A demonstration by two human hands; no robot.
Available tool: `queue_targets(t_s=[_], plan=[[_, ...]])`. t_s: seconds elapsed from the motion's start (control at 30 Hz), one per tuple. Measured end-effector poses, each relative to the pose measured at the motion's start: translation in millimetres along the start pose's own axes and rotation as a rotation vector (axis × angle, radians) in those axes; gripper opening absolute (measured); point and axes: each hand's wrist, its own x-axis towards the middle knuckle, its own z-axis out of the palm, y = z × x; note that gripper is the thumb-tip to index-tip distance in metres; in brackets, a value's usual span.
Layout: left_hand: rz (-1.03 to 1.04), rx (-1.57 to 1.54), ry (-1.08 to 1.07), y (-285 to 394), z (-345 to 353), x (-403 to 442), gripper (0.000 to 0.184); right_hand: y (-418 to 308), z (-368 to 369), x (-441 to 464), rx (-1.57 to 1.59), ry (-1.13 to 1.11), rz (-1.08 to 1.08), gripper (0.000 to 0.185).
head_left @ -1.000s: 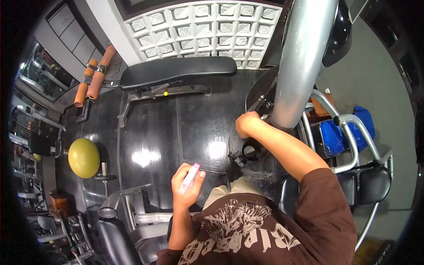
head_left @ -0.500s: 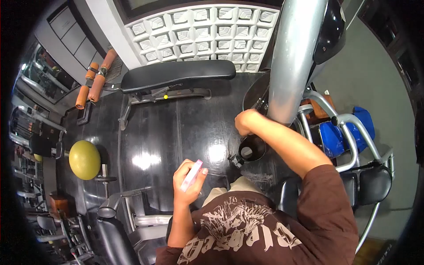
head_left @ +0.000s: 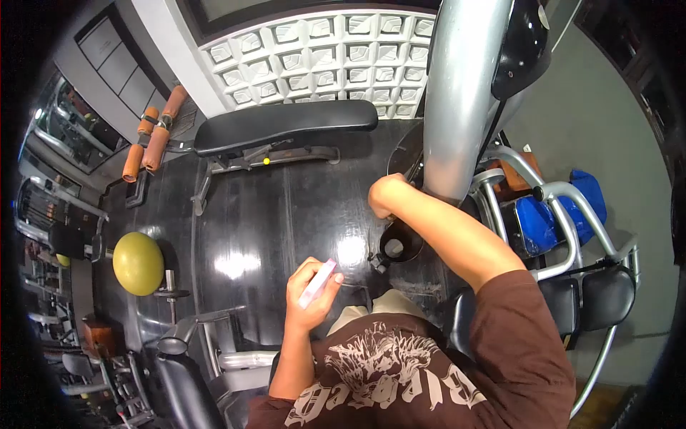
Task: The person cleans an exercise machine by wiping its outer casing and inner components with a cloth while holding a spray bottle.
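My left hand [head_left: 307, 294] is wrapped round a small pale pink, flat object [head_left: 316, 284], held upright at a tilt in front of my shirt. My right hand [head_left: 386, 196] is closed, its fingers curled downward beside the base of a thick silver machine column [head_left: 457, 107]. Whatever its fingers hold, if anything, is hidden behind the hand. Just below that hand is a black round holder [head_left: 407, 242] with something pale inside. A small black clamp-like part [head_left: 378, 263] sits at the holder's left side.
A black padded bench [head_left: 286, 125] with orange rollers [head_left: 154, 146] stands ahead. At the left are a yellow-green ball [head_left: 138, 263] and a weight plate on a post [head_left: 171, 293]. Silver frame bars [head_left: 572, 191] and a blue item [head_left: 536, 225] are at the right.
My right hand has shifted slightly left, staying closed near the column. My left hand has moved a little right with the pink object. The view has turned slightly, and the column appears further left.
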Motion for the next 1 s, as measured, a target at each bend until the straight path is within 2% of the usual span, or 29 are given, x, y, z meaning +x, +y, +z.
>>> queue_targets(t_s=[0.13, 0.17, 0.27, 0.37, 0.5, 0.53, 0.57, 0.73, 0.77, 0.83, 0.93, 0.97, 1.0], plan=[[0.004, -0.004, -0.015, 6, 1, 3, 0.013, -1, 14, 3, 0.067, 0.094, -0.101, 0.032], [0.016, -0.007, -0.022, 5, 2, 4, 0.014, -8, 24, 51, 0.092, 0.015, -0.038, 0.037], [0.038, -0.005, -0.029, 6, 2, 5, 0.015, -24, 37, 61, 0.199, 0.107, 0.015, 0.037], [0.025, -0.006, -0.044, 6, 1, 0, 0.015, -34, 40, 92, 0.154, -0.012, 0.060, 0.037], [-0.001, -0.025, -0.059, 7, -1, 3, 0.015, -8, 15, 17, 0.125, 0.123, -0.022, 0.036], [0.003, -0.016, -0.061, 7, -2, 4, 0.015, -4, 7, 22, 0.005, 0.017, -0.021, 0.029], [0.011, -0.007, -0.061, 7, -2, 6, 0.015, 4, 3, 24, -0.011, -0.003, -0.037, 0.029], [0.018, -0.009, -0.069, 11, 2, 12, 0.014, -4, 19, 31, 0.111, 0.072, -0.090, 0.035], [0.025, -0.012, -0.070, 8, 3, 13, 0.013, -10, 20, 40, 0.142, 0.002, -0.035, 0.036], [0.028, -0.013, -0.075, 7, 5, 13, 0.013, -27, 41, 70, 0.228, 0.098, -0.004, 0.034], [0.015, -0.009, -0.082, 9, 3, 8, 0.013, -62, 45, 126, 0.183, 0.018, 0.152, 0.024], [0.010, -0.011, -0.081, 9, 3, 6, 0.013, -69, 45, 130, 0.184, 0.010, 0.200, 0.022], [0.011, -0.016, -0.081, 8, 3, 8, 0.013, -69, 39, 97, 0.149, 0.075, 0.152, 0.022]])
